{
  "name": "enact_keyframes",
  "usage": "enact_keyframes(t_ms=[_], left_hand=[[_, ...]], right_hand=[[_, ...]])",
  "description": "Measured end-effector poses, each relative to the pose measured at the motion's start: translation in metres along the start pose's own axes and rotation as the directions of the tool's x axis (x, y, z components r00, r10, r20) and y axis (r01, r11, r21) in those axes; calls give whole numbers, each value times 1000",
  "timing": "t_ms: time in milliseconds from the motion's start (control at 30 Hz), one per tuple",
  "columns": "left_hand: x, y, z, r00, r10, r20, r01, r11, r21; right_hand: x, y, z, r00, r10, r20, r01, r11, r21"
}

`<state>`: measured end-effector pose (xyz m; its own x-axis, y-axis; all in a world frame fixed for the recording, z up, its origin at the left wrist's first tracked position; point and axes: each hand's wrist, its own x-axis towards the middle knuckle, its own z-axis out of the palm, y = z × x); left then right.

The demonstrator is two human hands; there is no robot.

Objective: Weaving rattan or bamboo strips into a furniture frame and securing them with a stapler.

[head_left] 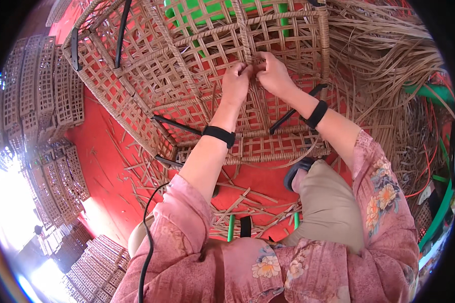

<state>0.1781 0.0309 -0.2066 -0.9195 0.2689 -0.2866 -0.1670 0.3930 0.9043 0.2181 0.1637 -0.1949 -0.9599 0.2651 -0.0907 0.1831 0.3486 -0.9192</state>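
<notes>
Wickerwork frame sits in front of the person over the red floor, its open lattice apparently mostly woven and its central rib wrapped above the hands; how much binding remains is unclear. Left hand and right hand pinch that rib, fingers closed, hiding any loose strip. The frame's far edge is cut off.

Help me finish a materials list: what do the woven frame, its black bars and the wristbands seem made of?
Woven frame: matte, probably rattan or similar plant fibre, from its uneven tan strips. Black bars: smooth, slightly shiny, perhaps plastic or painted metal. Wristbands: dull black, soft-looking, likely fabric, since they show no gloss.
</notes>
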Motion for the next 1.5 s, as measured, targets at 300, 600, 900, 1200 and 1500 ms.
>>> enact_keyframes(t_ms=[300, 600, 900, 1200, 1500], left_hand=[[-13, 1, -17, 979, 121, 166, -178, 905, 386], [-69, 96, -13, 716, -351, 603, -433, 454, 779], [-213, 189, -31, 72, 250, 965, -627, 764, -151], [-71, 102, -8, 956, 206, 209, -285, 825, 489], [1, 0, 11, 998, -67, -9, 67, 956, 286]], right_hand=[[-8, -7, -6, 908, 283, 309, -417, 689, 593], [2, -14, -16, 953, 177, 247, -166, 984, -62], [-3, 2, -10, 980, 32, 197, 3, 985, -175], [9, 33, 1, 988, 83, 127, -86, 996, 15], [3, 15, -6, 996, 14, 84, -8, 997, -73]])
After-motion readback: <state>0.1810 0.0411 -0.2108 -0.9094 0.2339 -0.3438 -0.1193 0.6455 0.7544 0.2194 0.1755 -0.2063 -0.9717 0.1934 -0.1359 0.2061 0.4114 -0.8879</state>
